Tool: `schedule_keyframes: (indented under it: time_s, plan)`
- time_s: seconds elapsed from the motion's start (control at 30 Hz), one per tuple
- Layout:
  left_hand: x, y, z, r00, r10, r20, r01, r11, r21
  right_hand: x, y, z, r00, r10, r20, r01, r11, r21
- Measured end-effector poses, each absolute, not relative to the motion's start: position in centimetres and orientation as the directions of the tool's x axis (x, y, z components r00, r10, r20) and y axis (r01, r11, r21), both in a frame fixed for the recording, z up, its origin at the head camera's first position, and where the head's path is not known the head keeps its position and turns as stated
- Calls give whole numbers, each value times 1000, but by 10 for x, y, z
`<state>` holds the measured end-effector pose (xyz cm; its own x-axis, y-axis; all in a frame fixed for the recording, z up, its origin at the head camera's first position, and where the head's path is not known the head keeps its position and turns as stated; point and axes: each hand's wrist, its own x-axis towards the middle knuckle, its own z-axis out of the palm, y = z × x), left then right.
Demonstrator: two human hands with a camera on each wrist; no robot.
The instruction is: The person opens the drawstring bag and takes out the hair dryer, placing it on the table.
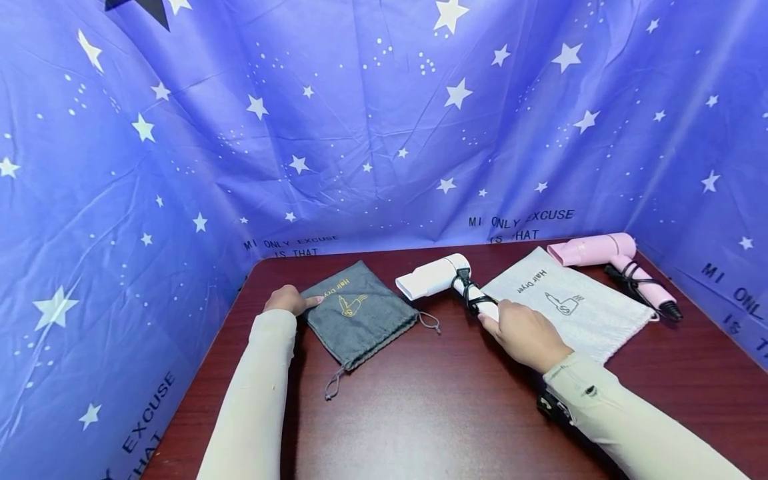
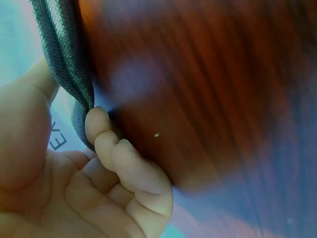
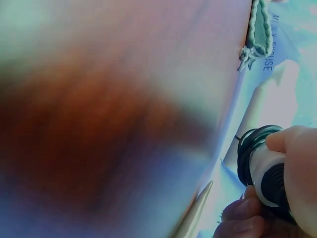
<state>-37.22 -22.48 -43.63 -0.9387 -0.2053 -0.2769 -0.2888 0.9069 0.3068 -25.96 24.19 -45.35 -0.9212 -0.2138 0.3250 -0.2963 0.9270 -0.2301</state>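
Note:
A dark grey drawstring pouch [image 1: 366, 330] printed "Hair Dryer" lies on the left half of the table, its drawstring mouth turned toward the lower right. My left hand [image 1: 287, 300] grips its left edge, and the left wrist view shows the grey fabric [image 2: 67, 54] between thumb and curled fingers [image 2: 141, 171]. A white hair dryer [image 1: 429, 277] has its black cord wound round the handle. My right hand [image 1: 531, 333] holds it by the handle end, with the nozzle pointing left toward the pouch; the right wrist view shows fingers round the white handle [image 3: 265, 166].
A light grey pouch [image 1: 582, 327] lies flat beyond my right hand. Behind it at the far right rests a pink hair dryer [image 1: 600, 249] with its cord wrapped round the handle. Blue star-printed curtains [image 1: 360, 133] border the dark red table [image 1: 384, 427].

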Motion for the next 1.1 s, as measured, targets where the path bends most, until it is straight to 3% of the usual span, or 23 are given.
schedule_keyframes:
  time_s: [0.73, 1.1]
  plan:
    - [-371, -225, -435, -936, -220, -274, -301, 905, 301, -291, 231, -448, -959, -69, 275, -147, 950, -274]
    - [-371, -224, -437, -933, -229, -278, -312, 899, 307, -305, 228, -446, -983, -25, 183, -78, 955, -286]
